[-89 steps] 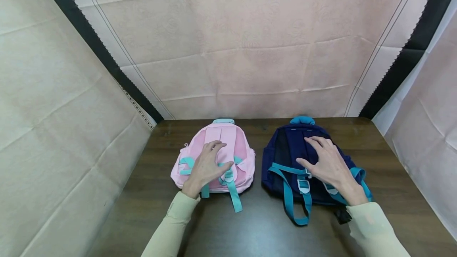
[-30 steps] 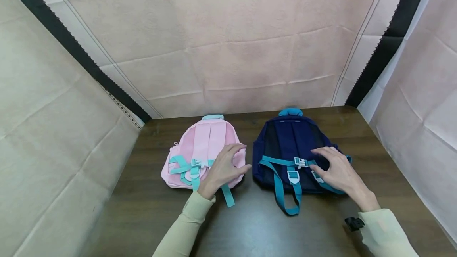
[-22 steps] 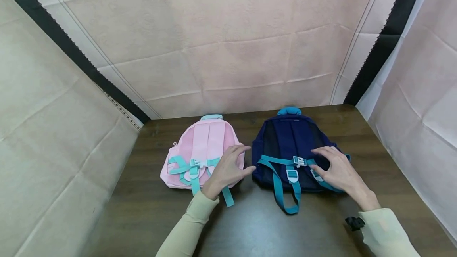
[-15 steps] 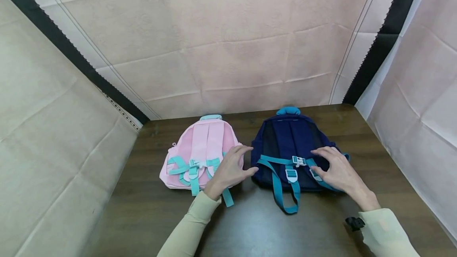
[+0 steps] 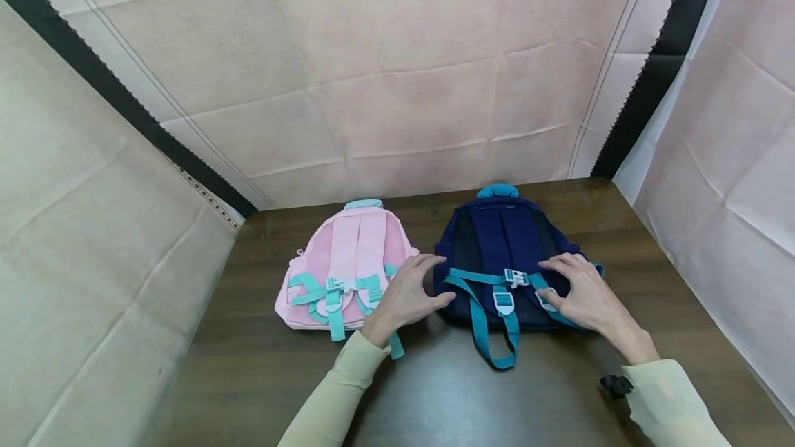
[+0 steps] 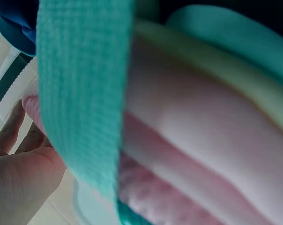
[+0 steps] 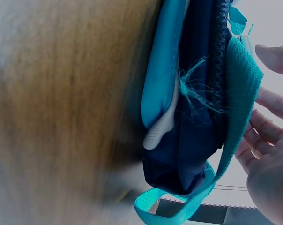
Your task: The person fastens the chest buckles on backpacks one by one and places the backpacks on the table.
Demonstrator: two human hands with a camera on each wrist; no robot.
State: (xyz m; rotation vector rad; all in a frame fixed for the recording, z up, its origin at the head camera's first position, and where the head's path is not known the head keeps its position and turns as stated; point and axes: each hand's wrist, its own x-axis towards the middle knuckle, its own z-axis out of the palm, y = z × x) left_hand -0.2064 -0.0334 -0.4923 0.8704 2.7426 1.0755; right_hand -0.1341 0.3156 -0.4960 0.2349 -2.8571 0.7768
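Note:
Two small backpacks lie side by side in the head view, straps facing up: a pink one [image 5: 348, 240] at left and a navy one [image 5: 499, 233] at right. My left hand [image 5: 404, 302] is over the pink backpack's right edge, thumb and fingers spread toward the navy backpack's left side. Over the navy backpack's lower right is my right hand [image 5: 586, 302], thumb and fingers apart; whether it touches the fabric I cannot tell. A turquoise strap [image 6: 83, 93] fills much of the left wrist view. Another turquoise strap [image 7: 240, 98] runs beside my right fingers.
The backpacks lie on a dark wooden table [image 5: 248, 378]. Pale fabric walls [image 5: 397, 88] rise behind and at both sides. A small black device [image 5: 616, 386] sits at my right sleeve. Loose strap ends [image 5: 503, 361] hang toward the front.
My left hand has slid from the middle of the pink backpack rightward to the gap between the bags. My right hand has moved lower on the navy one. The head view has shifted slightly.

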